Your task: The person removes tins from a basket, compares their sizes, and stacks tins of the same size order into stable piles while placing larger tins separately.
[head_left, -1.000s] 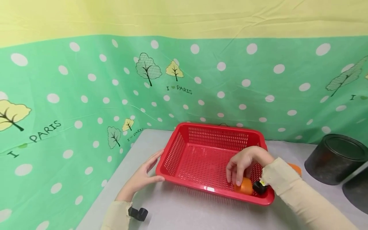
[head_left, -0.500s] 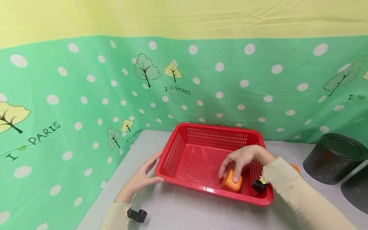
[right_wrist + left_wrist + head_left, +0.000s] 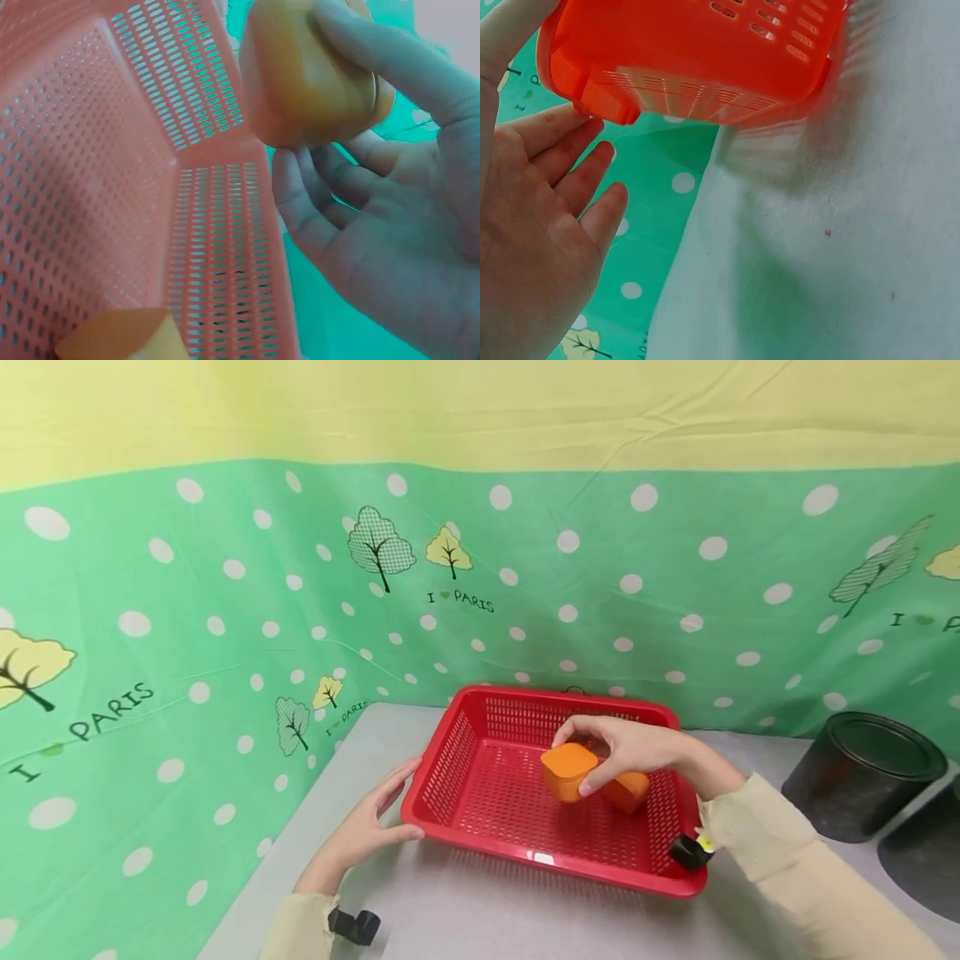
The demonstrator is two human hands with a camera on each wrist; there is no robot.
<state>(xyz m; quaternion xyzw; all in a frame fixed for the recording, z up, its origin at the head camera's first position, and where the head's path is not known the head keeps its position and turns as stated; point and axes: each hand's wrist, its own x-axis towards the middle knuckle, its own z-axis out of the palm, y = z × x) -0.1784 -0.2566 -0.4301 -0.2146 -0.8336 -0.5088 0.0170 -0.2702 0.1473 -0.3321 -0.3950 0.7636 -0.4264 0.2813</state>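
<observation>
My right hand (image 3: 637,747) pinches a small orange rounded-square container (image 3: 568,771) between thumb and fingers, raised above the floor of a red perforated plastic basket (image 3: 525,857). In the right wrist view the held container (image 3: 307,75) shows a seam near one end, like a lid edge. A second orange piece (image 3: 630,791) lies in the basket, partly hidden by the hand; its yellow-orange corner (image 3: 127,337) shows at the bottom of the right wrist view. My left hand (image 3: 367,827) rests with extended fingers and thumb at the basket's left end, fingertips touching the rim (image 3: 615,105).
Two dark cylindrical cans, one lidded (image 3: 862,777) and one cut off by the frame edge (image 3: 926,852), stand right of the basket. A green dotted cloth (image 3: 525,560) hangs behind the grey-white tabletop (image 3: 465,910).
My right hand has lifted the orange container from the basket's near right area, up and leftward. The second orange piece inside has come into view. The left hand stays at the rim.
</observation>
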